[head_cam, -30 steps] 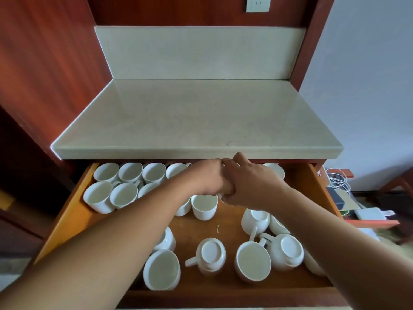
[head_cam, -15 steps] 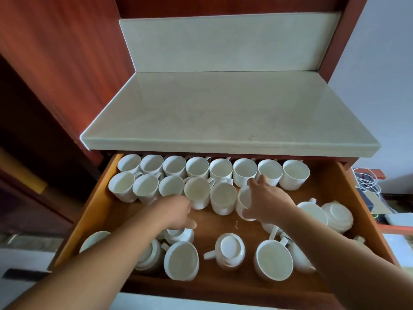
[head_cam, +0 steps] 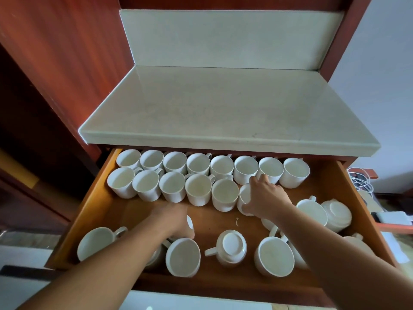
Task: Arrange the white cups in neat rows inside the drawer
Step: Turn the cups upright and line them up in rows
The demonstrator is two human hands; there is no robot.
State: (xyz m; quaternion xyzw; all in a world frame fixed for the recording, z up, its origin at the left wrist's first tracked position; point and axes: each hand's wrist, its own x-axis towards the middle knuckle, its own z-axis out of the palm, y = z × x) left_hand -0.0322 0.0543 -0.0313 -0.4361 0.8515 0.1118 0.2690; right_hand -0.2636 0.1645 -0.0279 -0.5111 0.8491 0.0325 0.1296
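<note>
Red-brown wood cabinet [head_cam: 67,63] filled the upper left of the frame, w/ a pale stone countertop [head_cam: 223,104] across the centre. Below it, the wooden drawer [head_cam: 89,209] stood pulled out over the lower half.

Along the drawer's top edge, partly under the counter lip, a back row [head_cam: 221,167] of 8 white cups stood upright, rims close together. Just below, a 2nd row [head_cam: 172,186] held 5 upright cups, starting near the left wall.

Lower part of the drawer held loose cups, not aligned:
- an upright cup [head_cam: 96,242] at lower left
- a tipped cup [head_cam: 183,257] at bottom centre, mouth toward the camera
- an upside-down cup [head_cam: 232,246] right of that
- an open-mouthed cup [head_cam: 273,257] further right
- a right-side bunch [head_cam: 311,211] w/ at least 1 inverted

Right hand [head_cam: 267,198], centre-right, clasped a 6th cup [head_cam: 244,195] at the rim, thumb on the near edge, fingers over the far edge. That cup sat just beside the 5th of the 2nd row and looked tilted.

Left hand [head_cam: 174,220], lower centre, hung palm-down over a half-hidden cup [head_cam: 190,221]. Fingers were out of sight, so couldn't tell if it grasped anything.

White cables [head_cam: 362,182] lay at the far right edge, outside the drawer.
</note>
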